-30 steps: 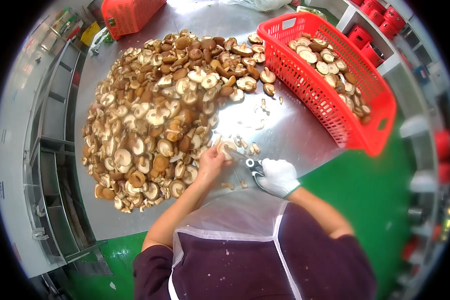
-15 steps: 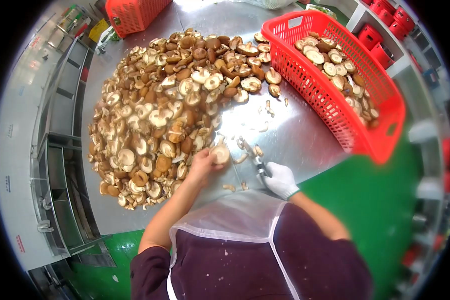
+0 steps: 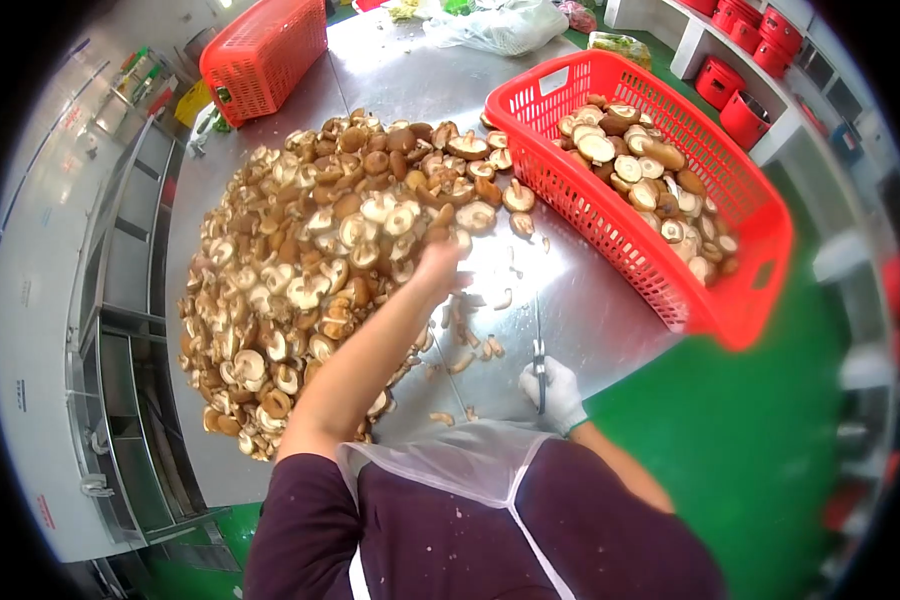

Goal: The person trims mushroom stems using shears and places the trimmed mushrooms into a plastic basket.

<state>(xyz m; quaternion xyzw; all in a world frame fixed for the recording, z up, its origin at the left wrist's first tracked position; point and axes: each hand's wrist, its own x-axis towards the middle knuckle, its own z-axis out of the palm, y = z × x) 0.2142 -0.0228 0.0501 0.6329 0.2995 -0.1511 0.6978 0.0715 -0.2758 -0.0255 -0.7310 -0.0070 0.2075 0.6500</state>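
Observation:
My bare left hand (image 3: 442,268) is stretched forward over the right edge of the mushroom pile (image 3: 290,250). It is blurred, with a pale mushroom beside its fingertips; whether the fingers hold it is unclear. My gloved right hand (image 3: 555,393) is closed round the handles of scissors (image 3: 539,365), whose blades point forward near the table's front edge. Cut stems (image 3: 460,362) lie on the metal table (image 3: 610,335) between both hands. To the right, a red basket (image 3: 610,225) holds mushrooms (image 3: 660,190), mostly with their pale undersides showing.
Another red basket (image 3: 268,62) stands at the back left of the table. A clear plastic bag (image 3: 510,28) lies at the far edge. Red pots (image 3: 744,118) sit on shelves at the right, and a metal rack (image 3: 120,350) stands along the left.
My left hand has moved forward from the near side of the pile, where it held a mushroom. My right hand with the scissors has drawn back slightly, and the view has shifted.

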